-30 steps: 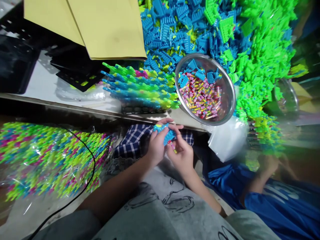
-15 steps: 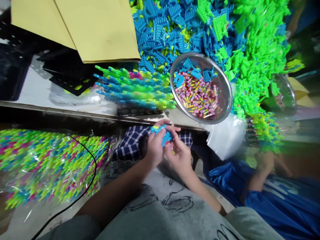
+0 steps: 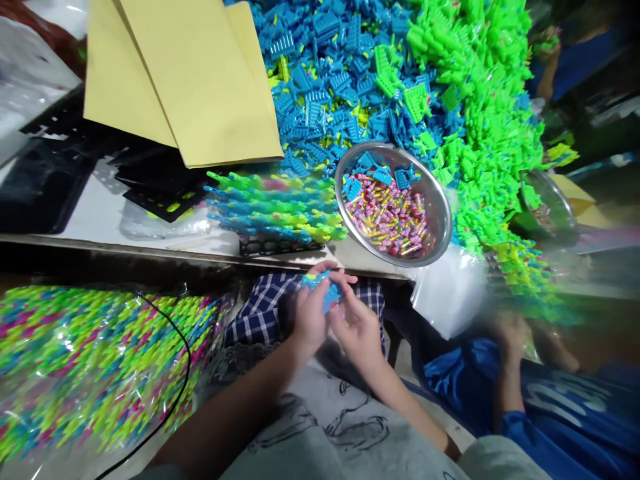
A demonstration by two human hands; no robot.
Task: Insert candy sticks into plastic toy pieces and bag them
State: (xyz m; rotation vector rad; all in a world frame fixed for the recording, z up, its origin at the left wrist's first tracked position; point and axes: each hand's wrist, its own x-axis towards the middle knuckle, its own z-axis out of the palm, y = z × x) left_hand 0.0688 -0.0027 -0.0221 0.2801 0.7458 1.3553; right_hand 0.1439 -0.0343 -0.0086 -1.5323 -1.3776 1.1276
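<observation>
Head view caught both hands meeting low over the lap, with a blue plastic piece point(image 3: 327, 301) right between them. Left hand point(image 3: 309, 321) had it pinched, thumb laid across its face; right hand point(image 3: 362, 328) curled in from about 3 o'clock, fingertips at its right edge, next to a small reddish bit point(image 3: 334, 306) — too blurred to tell if the thumb was squeezing that. Couldn't make out the piece's long axis either, fingers covered too much. From that grip the steel bowl point(image 3: 440, 210) sat around 1 o'clock, nearer the right hand: shiny round wall, glossy little pink-and-yellow tubes point(image 3: 393, 220) inside, blue ribbed bits point(image 3: 383, 175) on top. Out past it at 12 was a heap of blue slatted pieces point(image 3: 325, 83), hard and slick-looking, running into a neon green pile point(image 3: 495, 100) toward 1. Knobbly multicolour strips point(image 3: 273, 210) stood at 11 — pretty smeared — and soft checked cloth point(image 3: 257, 308) lay at 9.
</observation>
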